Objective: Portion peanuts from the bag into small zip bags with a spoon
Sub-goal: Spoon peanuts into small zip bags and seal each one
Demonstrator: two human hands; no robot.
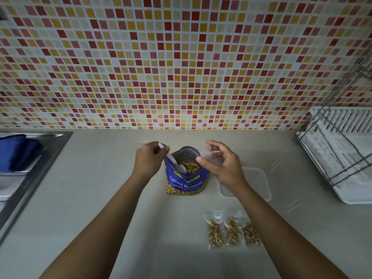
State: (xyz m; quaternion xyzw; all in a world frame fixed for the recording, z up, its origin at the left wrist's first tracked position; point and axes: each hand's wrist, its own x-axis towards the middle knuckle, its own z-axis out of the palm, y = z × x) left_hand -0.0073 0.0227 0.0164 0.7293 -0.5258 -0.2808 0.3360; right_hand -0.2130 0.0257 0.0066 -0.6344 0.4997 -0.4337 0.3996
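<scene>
Peanuts [190, 167] show in the open mouth of a blue bag [186, 181] that stands upright at the middle of a pale counter [112, 178], below a wall of small red and yellow tiles. We see both bare arms reaching forward to it. The left hand [150, 160] is curled round the handle of a white spoon [177, 165], whose bowl dips into the bag's mouth and lies on the nuts. The right hand [219, 164] pinches an empty clear zip bag [208, 155] between thumb and fingers, just beside the right edge of the bag's mouth; we cannot tell whether its top is open. The hands are apart, one on each side of the bag. Three filled bags [233, 231] lie side by side on the counter nearer to us, on the right. A clear container [255, 182] sits right of the bag, partly under the right wrist. We judge several risks from here. Neither hand steadies the bag, so a hard dig or a sideways drag of the spoon could tip it and spill the nuts. The zip bag is limp and thin, and one hand alone must hold its mouth wide; if it sags shut, nuts from the spoon would fall on the counter. A heaped spoon could also shed nuts on its way across the gap. The right forearm passes above the filled bags and could brush them as it draws back.
</scene>
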